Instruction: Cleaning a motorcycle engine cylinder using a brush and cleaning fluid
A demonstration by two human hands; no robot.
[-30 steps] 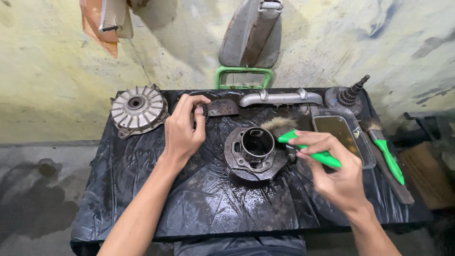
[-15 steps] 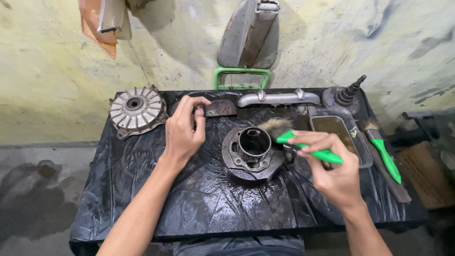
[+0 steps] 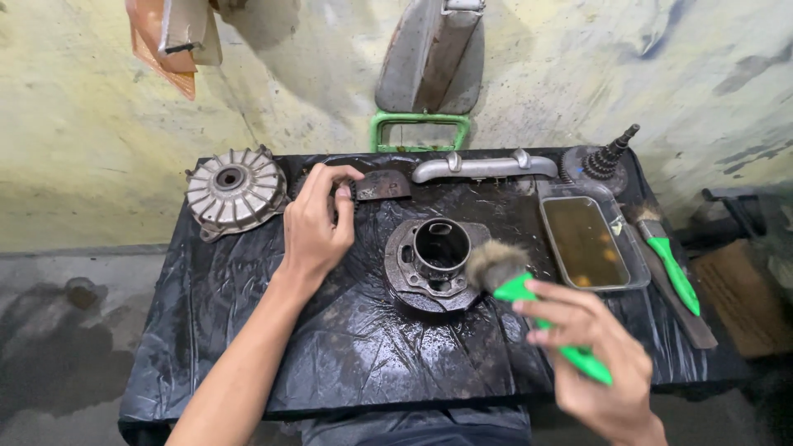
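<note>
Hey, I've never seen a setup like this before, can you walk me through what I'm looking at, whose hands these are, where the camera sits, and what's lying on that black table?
There is no machine here: a person works with two bare hands, and the one picture comes from a camera worn on their head, looking down. The left hand rests at the back of the table, which is covered in wet black plastic sheet, with its fingers on a small dark metal piece. The right hand holds a green-handled brush, its bristles against a round metal engine part with a hollow centre. Also on the table: a finned round metal cover, a grey metal bar, a geared shaft, a clear tray of brownish liquid, and a second green-handled brush. Behind stands a stained wall.
</note>
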